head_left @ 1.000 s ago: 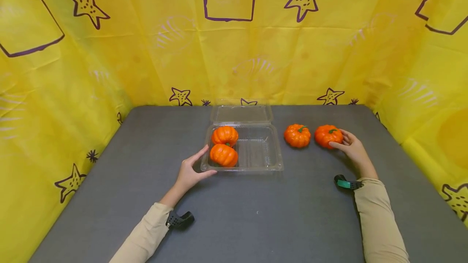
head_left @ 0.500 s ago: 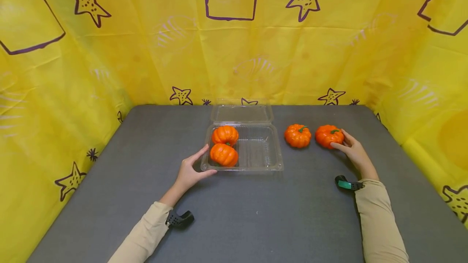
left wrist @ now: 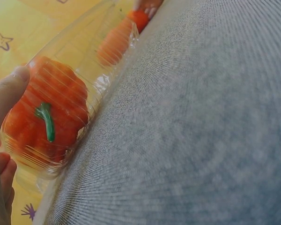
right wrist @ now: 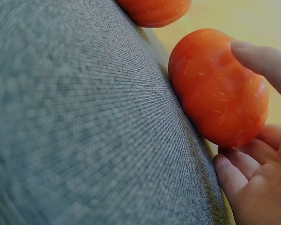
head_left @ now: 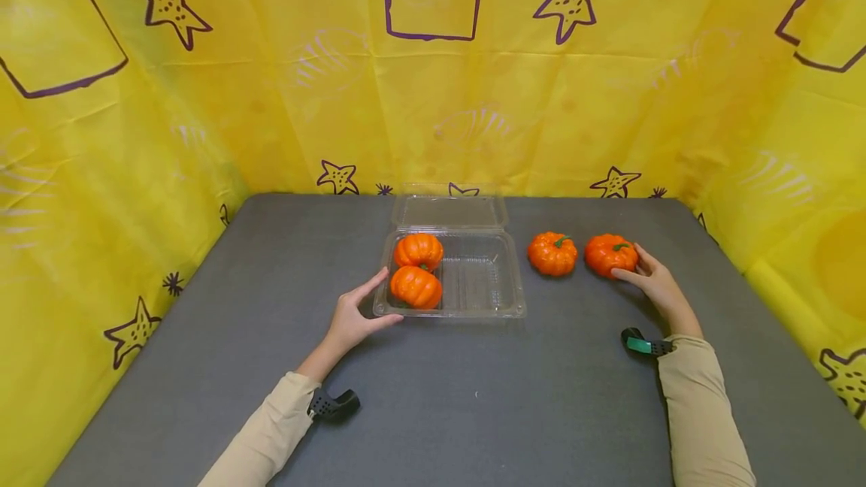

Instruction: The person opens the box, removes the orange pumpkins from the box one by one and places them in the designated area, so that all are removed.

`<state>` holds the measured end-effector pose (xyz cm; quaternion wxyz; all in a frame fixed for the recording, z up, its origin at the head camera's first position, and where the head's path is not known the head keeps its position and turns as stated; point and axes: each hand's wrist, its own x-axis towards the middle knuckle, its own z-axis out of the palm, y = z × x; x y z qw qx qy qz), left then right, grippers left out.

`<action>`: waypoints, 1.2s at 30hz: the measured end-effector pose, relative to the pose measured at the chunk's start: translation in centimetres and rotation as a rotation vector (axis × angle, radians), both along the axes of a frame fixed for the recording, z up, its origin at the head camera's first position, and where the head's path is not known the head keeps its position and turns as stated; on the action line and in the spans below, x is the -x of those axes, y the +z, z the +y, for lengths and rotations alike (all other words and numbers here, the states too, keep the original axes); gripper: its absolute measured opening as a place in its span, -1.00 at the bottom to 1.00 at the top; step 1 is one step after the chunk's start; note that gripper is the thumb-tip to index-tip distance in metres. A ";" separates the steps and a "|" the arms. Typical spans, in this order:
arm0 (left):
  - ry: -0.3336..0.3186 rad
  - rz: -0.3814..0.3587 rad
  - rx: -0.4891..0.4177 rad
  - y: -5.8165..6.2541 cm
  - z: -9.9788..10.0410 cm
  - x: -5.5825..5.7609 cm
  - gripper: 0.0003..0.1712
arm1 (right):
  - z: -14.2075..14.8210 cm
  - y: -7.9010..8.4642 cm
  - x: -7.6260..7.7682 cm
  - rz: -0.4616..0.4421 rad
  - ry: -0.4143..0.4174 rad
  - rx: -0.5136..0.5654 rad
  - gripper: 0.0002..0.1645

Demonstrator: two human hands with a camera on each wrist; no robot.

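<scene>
So the left hand's grip (head_left: 353, 318) has the container's lower-left corner between thumb and fingers, and that clear plastic container (head_left: 473, 313) is around mid-frame, lid (head_left: 449, 211) standing open above it. Two orange pumpkins are in its left half, the upper pumpkin (head_left: 419, 251) and the lower pumpkin (head_left: 414, 288). Over at right of center, the right hand's grip (head_left: 661, 290) is pinching the rightmost pumpkin (head_left: 604, 254), thumb one side, fingers the other, down on the gray desk (head_left: 473, 412). One more, the loose pumpkin (head_left: 552, 255), sits just left of that one, apart from the container.
</scene>
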<state>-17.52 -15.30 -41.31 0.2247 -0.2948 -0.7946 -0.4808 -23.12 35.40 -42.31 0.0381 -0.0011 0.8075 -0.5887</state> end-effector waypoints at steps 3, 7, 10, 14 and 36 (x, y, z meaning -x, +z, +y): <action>-0.003 0.005 -0.005 -0.1 0.0 0.0 -0.18 | 0.0 0.2 -0.1 0.023 -0.016 0.011 0.05; -0.007 0.006 -0.012 -0.2 0.0 0.0 -0.18 | 0.0 0.9 -0.5 0.133 -0.083 -0.004 0.02; -0.008 0.008 -0.011 -0.2 0.0 0.0 -0.19 | -0.4 1.8 -0.6 0.228 -0.123 -0.029 -0.01; -0.009 0.002 -0.014 -0.1 0.1 0.0 -0.19 | -1.6 3.4 -0.4 0.311 -0.098 -0.011 -0.04; -0.016 -0.017 -0.025 0.0 0.0 0.0 -0.24 | -14.1 7.9 -2.8 0.564 0.318 -0.004 0.00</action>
